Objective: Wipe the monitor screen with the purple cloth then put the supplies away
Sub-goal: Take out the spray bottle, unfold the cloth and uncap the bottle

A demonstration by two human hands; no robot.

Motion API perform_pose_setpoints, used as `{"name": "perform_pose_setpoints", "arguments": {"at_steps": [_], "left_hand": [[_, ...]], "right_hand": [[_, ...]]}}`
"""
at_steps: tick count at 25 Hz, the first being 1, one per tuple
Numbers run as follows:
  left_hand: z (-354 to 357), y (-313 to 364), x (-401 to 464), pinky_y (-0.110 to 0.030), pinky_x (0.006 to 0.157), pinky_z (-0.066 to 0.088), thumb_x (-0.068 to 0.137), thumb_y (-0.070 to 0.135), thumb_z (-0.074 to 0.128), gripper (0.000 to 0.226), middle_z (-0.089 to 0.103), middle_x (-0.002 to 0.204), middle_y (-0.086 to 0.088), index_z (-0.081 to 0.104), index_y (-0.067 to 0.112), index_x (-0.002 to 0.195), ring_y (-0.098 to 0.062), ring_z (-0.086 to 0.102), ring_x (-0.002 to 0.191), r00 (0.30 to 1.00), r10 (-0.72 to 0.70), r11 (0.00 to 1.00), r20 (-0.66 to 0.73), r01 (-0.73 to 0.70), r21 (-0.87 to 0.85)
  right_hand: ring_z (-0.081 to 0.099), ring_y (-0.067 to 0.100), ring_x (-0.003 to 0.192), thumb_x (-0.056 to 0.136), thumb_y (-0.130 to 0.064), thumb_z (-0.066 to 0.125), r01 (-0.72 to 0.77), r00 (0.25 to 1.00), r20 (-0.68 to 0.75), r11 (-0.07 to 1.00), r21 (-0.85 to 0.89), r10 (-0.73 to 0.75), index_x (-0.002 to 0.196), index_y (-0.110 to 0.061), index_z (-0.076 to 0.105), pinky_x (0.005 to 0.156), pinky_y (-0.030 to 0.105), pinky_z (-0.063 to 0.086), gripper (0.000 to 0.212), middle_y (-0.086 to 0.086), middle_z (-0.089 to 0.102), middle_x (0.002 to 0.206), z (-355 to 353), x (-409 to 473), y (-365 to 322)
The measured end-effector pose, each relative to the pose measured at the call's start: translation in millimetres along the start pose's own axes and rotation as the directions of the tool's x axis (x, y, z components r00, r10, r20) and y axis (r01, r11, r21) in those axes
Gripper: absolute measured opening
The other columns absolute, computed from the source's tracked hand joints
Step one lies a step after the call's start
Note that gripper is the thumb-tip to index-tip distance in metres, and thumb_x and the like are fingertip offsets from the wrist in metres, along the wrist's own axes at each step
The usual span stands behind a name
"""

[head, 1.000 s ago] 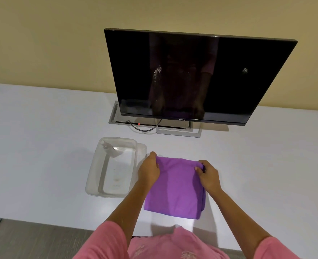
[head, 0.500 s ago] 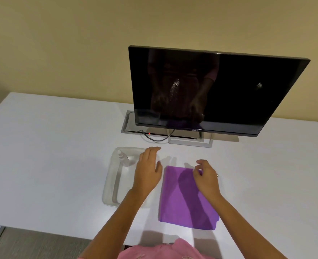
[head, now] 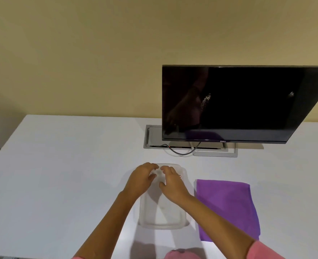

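Both hands reach into the clear tub; cloth lies folded beside it.

Near the white desk's (head: 61, 184) front edge, the folded purple cloth (head: 227, 210) lies flat, not yet stowed. Left hand (head: 140, 181) and right hand (head: 173, 183), fingers curled, meet over the clear plastic tub's (head: 161, 226) far end, perhaps gripping something pale. Behind, the black flat monitor (head: 238, 103) shows a smear.

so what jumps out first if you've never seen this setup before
The big black monitor at the back right, dark, with a pale smear on its screen. Next the purple cloth, folded flat on the white table in front of it. Left of the cloth, both hands, left hand and right hand, reach into the far end of a clear plastic container; what they touch there is too blurred to tell.
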State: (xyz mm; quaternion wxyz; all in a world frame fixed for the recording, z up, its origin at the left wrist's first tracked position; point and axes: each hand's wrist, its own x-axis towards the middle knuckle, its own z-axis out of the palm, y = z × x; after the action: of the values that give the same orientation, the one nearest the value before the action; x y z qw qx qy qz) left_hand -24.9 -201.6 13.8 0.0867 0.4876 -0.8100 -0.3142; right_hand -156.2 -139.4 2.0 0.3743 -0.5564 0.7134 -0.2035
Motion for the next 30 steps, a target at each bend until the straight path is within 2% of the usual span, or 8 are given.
{"name": "perform_pose_setpoints", "arguments": {"at_steps": [3,6,11,16,20,23,27,30], "left_hand": [[-6,-4,4,-0.015,0.085,0.04,0.09,0.017,0.061,0.024,0.069,0.112,-0.004,0.066,0.014,0.113,-0.021,0.064,0.099,1.0,0.02,0.999,0.02,-0.019,-0.038],[-16,-4,0,-0.018,0.073,0.045,0.086,0.015,0.065,0.011,0.071,0.087,0.001,0.069,0.016,0.097,-0.014,0.064,0.078,0.998,0.059,0.982,0.001,-0.058,-0.182],[-40,5,-11,-0.012,0.07,0.048,0.083,0.019,0.068,0.013,0.071,0.086,0.009,0.068,0.032,0.085,-0.005,0.062,0.077,0.999,0.005,0.857,0.036,0.014,-0.515],[-53,24,-23,-0.02,0.079,0.048,0.088,0.023,0.063,0.015,0.065,0.098,0.008,0.065,0.024,0.103,-0.008,0.059,0.089,0.942,0.301,0.926,0.145,-0.252,-0.282],[-47,46,-30,-0.028,0.071,0.044,0.098,0.03,0.044,0.017,0.06,0.101,0.004,0.053,0.019,0.106,-0.012,0.052,0.086,0.821,0.511,0.849,0.254,-0.529,0.003],[-40,61,-32,-0.025,0.067,0.039,0.099,0.028,0.038,0.015,0.058,0.096,0.004,0.049,0.019,0.099,-0.011,0.048,0.08,0.792,0.547,0.819,0.272,-0.573,0.021],[-30,84,-30,-0.026,0.067,0.04,0.1,0.029,0.037,0.016,0.058,0.095,0.004,0.049,0.019,0.099,-0.013,0.05,0.08,0.804,0.531,0.828,0.267,-0.559,0.039],[-21,103,-30,-0.025,0.065,0.038,0.1,0.029,0.036,0.015,0.055,0.09,0.007,0.048,0.02,0.098,-0.014,0.049,0.079,0.822,0.503,0.846,0.266,-0.532,0.043]], "right_hand": [[0.045,0.025,0.126,0.091,-0.016,0.055,-0.078,0.997,0.002,0.997,-0.016,0.078,0.141,-0.015,0.033,0.1,0.033,0.042,0.055,0.007,0.041,0.143,12,10,2],[0.049,0.02,0.121,0.09,-0.031,0.059,-0.041,0.999,-0.003,0.999,0.001,0.041,0.135,-0.015,0.043,0.097,0.031,0.043,0.051,0.003,0.053,0.133,15,8,3],[0.056,0.013,0.08,0.081,-0.036,0.055,0.08,0.988,-0.131,0.997,0.02,-0.076,0.106,-0.021,0.053,0.06,0.022,0.039,0.029,-0.008,0.059,0.09,-3,-13,-5],[0.05,0.014,0.063,0.08,-0.037,0.055,0.091,0.983,-0.135,0.972,-0.216,-0.122,0.096,-0.024,0.053,0.054,0.026,0.037,0.021,-0.01,0.055,0.073,-34,-46,-8],[0.045,0.018,0.061,0.079,-0.03,0.056,0.153,0.976,-0.105,0.946,-0.285,-0.19,0.095,-0.023,0.053,0.053,0.03,0.039,0.018,-0.004,0.055,0.067,-58,-73,-4],[0.044,0.019,0.062,0.079,-0.029,0.054,0.176,0.975,-0.063,0.916,-0.359,-0.212,0.106,-0.025,0.054,0.054,0.029,0.035,0.027,-0.009,0.046,0.067,-76,-84,1],[0.057,0.024,0.072,0.084,-0.031,0.049,0.192,0.976,-0.005,0.875,-0.445,-0.217,0.114,-0.024,0.049,0.06,0.034,0.046,0.031,0.001,0.064,0.082,-98,-92,12],[0.058,0.025,0.071,0.086,-0.03,0.046,0.186,0.975,-0.009,0.833,-0.521,-0.223,0.111,-0.024,0.045,0.055,0.03,0.038,0.026,0.002,0.065,0.086,-111,-99,23]]}}
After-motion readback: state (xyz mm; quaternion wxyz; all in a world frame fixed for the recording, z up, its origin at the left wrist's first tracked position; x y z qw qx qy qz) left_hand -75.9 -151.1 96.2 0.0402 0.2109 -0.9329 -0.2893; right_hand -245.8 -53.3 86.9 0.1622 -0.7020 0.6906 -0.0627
